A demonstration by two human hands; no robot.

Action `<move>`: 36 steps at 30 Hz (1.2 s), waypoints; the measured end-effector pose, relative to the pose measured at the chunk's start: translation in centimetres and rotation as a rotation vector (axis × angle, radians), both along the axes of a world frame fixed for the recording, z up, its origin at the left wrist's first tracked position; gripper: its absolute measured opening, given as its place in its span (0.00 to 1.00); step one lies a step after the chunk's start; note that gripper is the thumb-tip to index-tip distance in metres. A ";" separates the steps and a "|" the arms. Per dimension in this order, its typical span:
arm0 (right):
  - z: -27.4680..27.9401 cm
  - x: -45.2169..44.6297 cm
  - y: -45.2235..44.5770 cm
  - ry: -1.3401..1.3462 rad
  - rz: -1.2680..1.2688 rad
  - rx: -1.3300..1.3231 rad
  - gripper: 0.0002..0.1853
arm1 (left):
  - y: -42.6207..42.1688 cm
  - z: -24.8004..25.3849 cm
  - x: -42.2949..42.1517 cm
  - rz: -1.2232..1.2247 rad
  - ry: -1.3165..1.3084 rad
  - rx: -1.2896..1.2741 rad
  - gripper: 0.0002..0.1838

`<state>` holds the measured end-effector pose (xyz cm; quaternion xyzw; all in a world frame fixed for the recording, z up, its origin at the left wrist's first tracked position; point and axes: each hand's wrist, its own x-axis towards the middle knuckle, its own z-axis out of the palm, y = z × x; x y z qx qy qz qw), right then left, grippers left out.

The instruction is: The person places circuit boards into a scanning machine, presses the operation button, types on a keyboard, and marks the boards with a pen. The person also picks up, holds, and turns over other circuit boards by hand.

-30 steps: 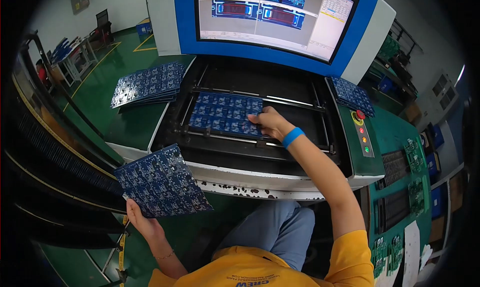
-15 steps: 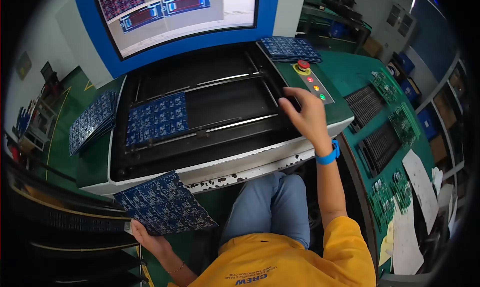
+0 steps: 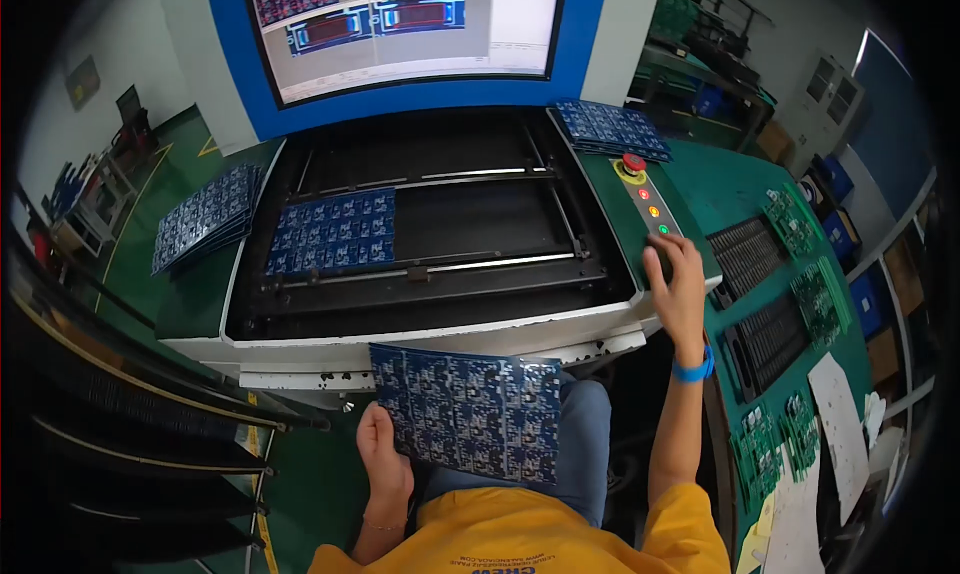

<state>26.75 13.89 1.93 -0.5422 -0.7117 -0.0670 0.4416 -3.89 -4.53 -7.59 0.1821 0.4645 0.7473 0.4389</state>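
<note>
My left hand point(image 3: 384, 456) is closed on the left edge of a blue circuit board panel point(image 3: 468, 414), held above my lap, its dense components facing up. My right hand point(image 3: 677, 289) is at the right of the machine, fingertips by the lit green button point(image 3: 663, 231); whether they touch it I cannot tell. Its thumb and fingers are apart and hold nothing. Another blue circuit board panel point(image 3: 335, 231) lies between the metal rails at the left of the machine's black bed point(image 3: 480, 219).
Stacks of blue panels lie left point(image 3: 208, 217) and right point(image 3: 612, 129) of the bed. A red emergency stop knob point(image 3: 633, 164) stands above the buttons. Behind is a monitor point(image 3: 410, 49). At right, a green table point(image 3: 705, 179) bears black trays point(image 3: 765, 339) and green boards point(image 3: 822, 299).
My left hand has brought its panel rightward, from beside the rack to over my lap. The right hand has moved from above the bed's right edge to the buttons. The view has shifted.
</note>
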 end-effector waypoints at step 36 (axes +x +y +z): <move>-14.1 -3.1 -20.3 1.129 0.390 -0.545 0.19 | -5.7 -12.9 -2.1 -0.664 0.421 -0.264 0.18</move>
